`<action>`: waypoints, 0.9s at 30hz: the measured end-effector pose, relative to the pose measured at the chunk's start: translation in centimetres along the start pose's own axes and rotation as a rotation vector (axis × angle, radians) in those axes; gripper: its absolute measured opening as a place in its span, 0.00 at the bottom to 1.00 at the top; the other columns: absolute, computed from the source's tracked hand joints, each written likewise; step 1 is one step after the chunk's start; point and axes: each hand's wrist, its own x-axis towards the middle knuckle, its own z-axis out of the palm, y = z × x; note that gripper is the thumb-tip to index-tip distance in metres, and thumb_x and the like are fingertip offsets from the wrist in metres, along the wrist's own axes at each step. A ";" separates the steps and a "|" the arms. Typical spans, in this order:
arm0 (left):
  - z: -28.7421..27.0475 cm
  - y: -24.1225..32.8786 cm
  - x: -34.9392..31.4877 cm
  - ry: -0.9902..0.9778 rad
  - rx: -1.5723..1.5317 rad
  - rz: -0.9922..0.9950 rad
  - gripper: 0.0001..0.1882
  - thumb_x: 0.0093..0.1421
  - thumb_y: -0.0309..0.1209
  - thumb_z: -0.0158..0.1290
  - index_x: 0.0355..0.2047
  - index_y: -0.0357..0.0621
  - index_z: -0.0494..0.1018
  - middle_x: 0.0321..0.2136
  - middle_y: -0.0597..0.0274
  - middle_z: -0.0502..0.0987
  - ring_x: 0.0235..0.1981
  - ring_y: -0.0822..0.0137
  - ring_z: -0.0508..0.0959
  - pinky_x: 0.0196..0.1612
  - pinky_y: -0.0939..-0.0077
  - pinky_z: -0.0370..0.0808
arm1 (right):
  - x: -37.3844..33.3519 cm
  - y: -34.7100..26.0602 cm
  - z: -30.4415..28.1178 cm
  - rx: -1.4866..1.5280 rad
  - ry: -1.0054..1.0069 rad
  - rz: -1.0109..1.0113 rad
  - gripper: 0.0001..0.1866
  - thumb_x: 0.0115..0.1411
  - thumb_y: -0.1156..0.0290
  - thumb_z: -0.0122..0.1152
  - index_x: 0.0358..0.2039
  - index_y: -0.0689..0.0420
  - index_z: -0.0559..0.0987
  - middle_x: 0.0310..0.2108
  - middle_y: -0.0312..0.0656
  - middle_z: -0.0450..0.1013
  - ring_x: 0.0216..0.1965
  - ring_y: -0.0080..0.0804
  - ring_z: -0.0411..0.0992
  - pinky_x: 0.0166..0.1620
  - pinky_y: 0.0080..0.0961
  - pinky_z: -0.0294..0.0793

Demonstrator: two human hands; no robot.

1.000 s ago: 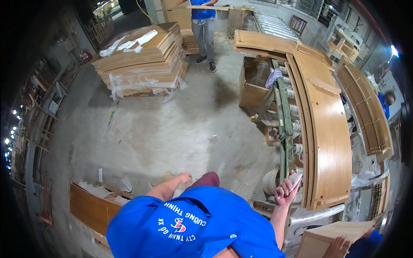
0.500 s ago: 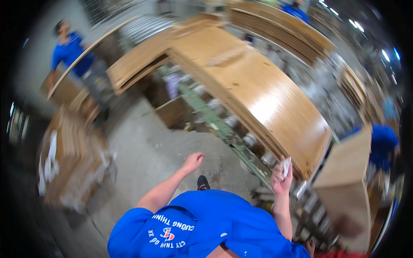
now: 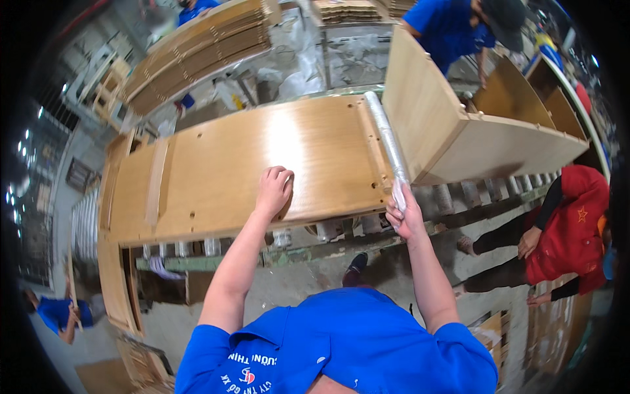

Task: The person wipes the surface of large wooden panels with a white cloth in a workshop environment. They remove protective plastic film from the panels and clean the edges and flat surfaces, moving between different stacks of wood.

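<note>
A long varnished wooden panel (image 3: 243, 171) with small dark holes lies flat across a roller conveyor in front of me. My left hand (image 3: 274, 189) is over its near part, the fingers curled in; anything inside them is hidden, and I cannot tell whether it touches the wood. At the panel's right end my right hand (image 3: 405, 213) is closed on a crumpled clear plastic packet (image 3: 399, 196), whose contents I cannot make out. The packet is beside the near end of a silvery roller (image 3: 388, 138).
An open-topped wooden cabinet (image 3: 499, 141) stands on the conveyor rollers (image 3: 469, 195) to the right. A person in blue (image 3: 446, 33) leans over it. Another in red (image 3: 567, 230) stands at the near right. Stacked boards (image 3: 197, 56) are behind. A person (image 3: 62, 312) holds a board at far left.
My view has swung right, bringing the cabinet and the person in red into sight. My left hand has gone from above the floor to over the panel. The right still holds the packet.
</note>
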 end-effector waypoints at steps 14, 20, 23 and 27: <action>2.5 2.0 3.7 -0.024 0.143 -0.075 0.12 0.52 0.25 0.50 0.38 0.41 0.71 0.42 0.53 0.70 0.47 0.51 0.67 0.53 0.59 0.63 | 26.0 -6.9 -0.1 -0.684 0.497 -0.711 0.16 0.57 0.60 0.59 0.36 0.60 0.73 0.28 0.44 0.74 0.29 0.34 0.72 0.32 0.29 0.71; 2.3 1.6 3.7 -0.086 0.189 -0.112 0.14 0.51 0.26 0.50 0.40 0.42 0.70 0.44 0.53 0.69 0.49 0.51 0.66 0.54 0.57 0.61 | 28.2 -7.1 1.8 -0.955 0.562 -0.737 0.25 0.55 0.55 0.58 0.45 0.63 0.73 0.34 0.56 0.75 0.38 0.50 0.74 0.41 0.38 0.72; 2.3 1.5 3.5 -0.093 0.204 -0.123 0.14 0.51 0.27 0.50 0.40 0.43 0.70 0.45 0.53 0.69 0.50 0.51 0.66 0.54 0.57 0.61 | 27.7 -6.9 2.6 -0.934 0.533 -0.795 0.24 0.55 0.55 0.58 0.45 0.61 0.73 0.34 0.55 0.75 0.37 0.49 0.75 0.40 0.38 0.72; 2.9 1.7 4.0 -0.092 0.179 -0.112 0.14 0.51 0.26 0.50 0.40 0.43 0.70 0.45 0.53 0.69 0.49 0.50 0.66 0.54 0.57 0.61 | 27.6 -7.7 2.1 -1.033 0.588 -0.788 0.24 0.55 0.55 0.58 0.44 0.61 0.73 0.34 0.55 0.75 0.36 0.49 0.75 0.40 0.38 0.72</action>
